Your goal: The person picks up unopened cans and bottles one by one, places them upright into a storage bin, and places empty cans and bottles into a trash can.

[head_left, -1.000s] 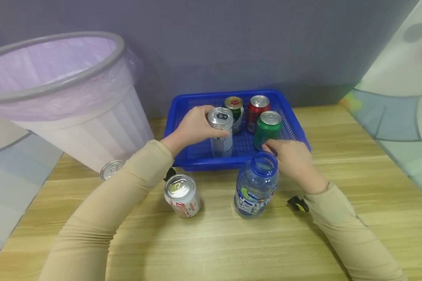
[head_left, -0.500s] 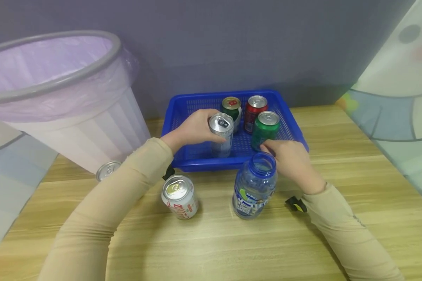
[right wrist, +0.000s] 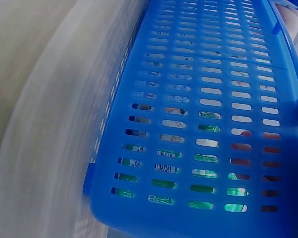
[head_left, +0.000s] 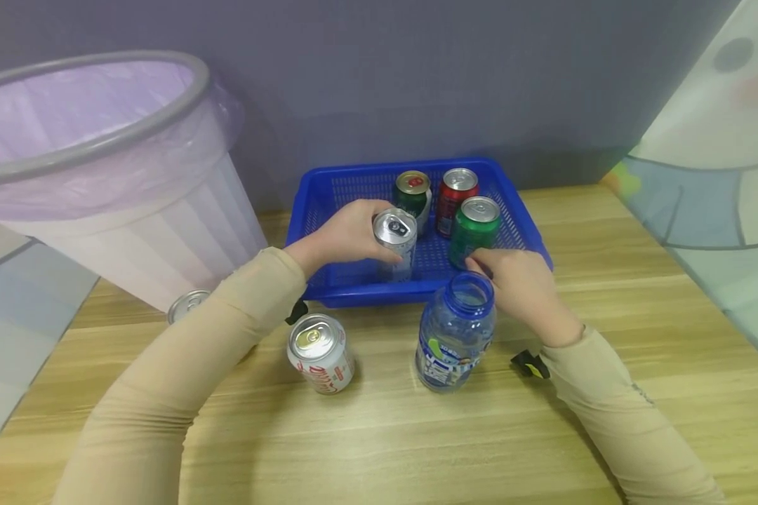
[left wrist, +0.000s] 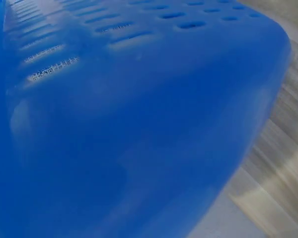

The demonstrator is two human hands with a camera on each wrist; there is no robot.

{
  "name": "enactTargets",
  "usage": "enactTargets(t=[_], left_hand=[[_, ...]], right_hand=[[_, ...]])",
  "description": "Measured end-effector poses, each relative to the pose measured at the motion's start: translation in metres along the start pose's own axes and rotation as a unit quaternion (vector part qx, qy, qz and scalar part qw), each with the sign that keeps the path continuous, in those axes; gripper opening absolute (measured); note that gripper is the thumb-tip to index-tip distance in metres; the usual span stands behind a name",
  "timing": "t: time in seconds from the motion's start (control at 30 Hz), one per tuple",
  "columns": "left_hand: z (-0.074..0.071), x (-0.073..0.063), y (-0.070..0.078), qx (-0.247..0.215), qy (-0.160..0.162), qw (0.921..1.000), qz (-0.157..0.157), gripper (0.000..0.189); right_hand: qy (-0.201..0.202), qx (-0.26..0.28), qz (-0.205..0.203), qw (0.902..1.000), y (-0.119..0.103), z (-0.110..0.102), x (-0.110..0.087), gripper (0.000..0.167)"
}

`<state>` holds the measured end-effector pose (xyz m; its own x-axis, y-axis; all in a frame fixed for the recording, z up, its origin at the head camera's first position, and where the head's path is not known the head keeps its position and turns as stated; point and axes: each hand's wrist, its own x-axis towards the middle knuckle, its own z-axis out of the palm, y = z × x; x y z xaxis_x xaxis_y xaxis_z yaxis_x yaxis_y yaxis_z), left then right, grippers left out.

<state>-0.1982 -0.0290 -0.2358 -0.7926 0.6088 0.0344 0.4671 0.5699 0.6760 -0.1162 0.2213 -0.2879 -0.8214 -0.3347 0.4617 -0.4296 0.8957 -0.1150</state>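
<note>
Your left hand (head_left: 350,231) grips a silver metal can (head_left: 395,226). Right hand (head_left: 523,286), can't tell its hold; round blue plastic jar (head_left: 451,351) beside it.

- Nothing legible as a full word or number.
- White can (head_left: 328,368): red script round the side, cut off by the curve; brand not confirmed.
- Jar (head_left: 450,351): large white characters on a blue band, smaller line above; too small to read.
- Green can (head_left: 474,228): label unreadable in head view.
- Barcode (right wrist: 166,168): seen through the basket (head_left: 366,294) slots in right wrist view, among green patches; digits not resolved.
- Left wrist view: black print fragments behind slots, unreadable.
</note>
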Motion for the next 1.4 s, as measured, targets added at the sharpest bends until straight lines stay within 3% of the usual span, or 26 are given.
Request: enactTargets(t=[0.5, 1.17, 1.4], left_hand=[[-0.011, -0.004, 0.009, 0.033, 0.008, 0.9993, -0.018, 0.047], [-0.02, 0.021, 0.027, 0.052, -0.007, 0.9983, -0.024, 0.039], [-0.022, 0.031, 0.028, 0.026, -0.014, 0.999, -0.035, 0.038]], right_hand=[[0.006, 0.002, -0.005, 1.0, 0.003, 0.001, -0.001, 0.02], [-0.002, -0.003, 0.012, 0.9999, 0.004, -0.001, -0.003, 0.018], [0.008, -0.002, 0.005, 1.0, 0.004, 0.001, -0.004, 0.018]])
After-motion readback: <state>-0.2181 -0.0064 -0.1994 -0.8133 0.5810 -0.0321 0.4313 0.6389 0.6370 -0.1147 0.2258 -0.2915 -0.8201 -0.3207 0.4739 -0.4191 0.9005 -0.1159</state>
